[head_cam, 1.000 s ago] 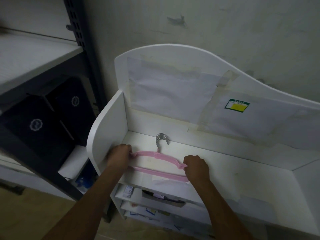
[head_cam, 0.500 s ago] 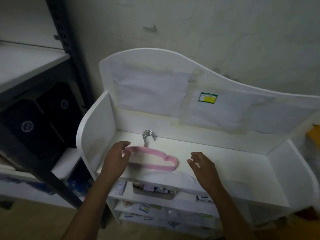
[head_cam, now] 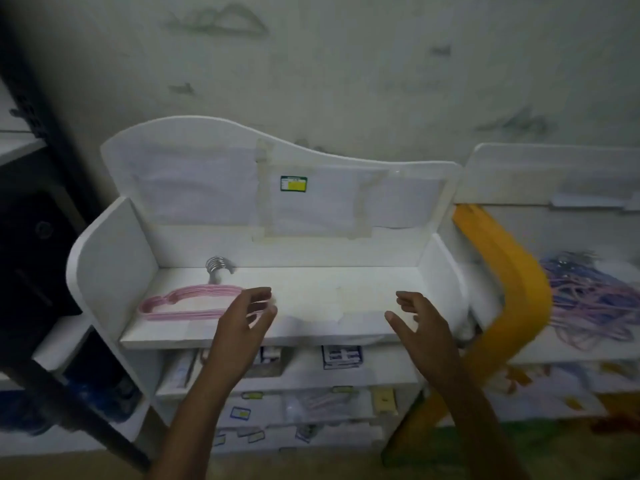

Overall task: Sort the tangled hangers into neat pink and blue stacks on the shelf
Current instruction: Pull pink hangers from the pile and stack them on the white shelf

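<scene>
Your white shelf unit (head_cam: 311, 327) fills the middle of the view, its top board running between two rounded side panels and a curved back panel with taped paper and a small green and yellow label (head_cam: 293, 183). To its right stands a second white unit (head_cam: 554, 174) with a wide yellow band (head_cam: 509, 271) curving across its front. On that right unit lies the tangled pile of hangers (head_cam: 592, 299), pink and blue loops mixed together and blurred. At the far left you have a dark metal rack (head_cam: 45, 216).

On the left part of your top board lies the pink stack (head_cam: 188, 303), flat and neatly aligned, with the metal hooks (head_cam: 219, 265) bunched together toward the back panel. I see no blue stack on the shelf.

Your left hand (head_cam: 242, 327) hovers just at the right end of the pink stack, fingers spread and lightly bent, holding nothing. Your right hand (head_cam: 420, 327) hovers over the right part of the board, well apart from the stack, fingers also loose and empty.
</scene>
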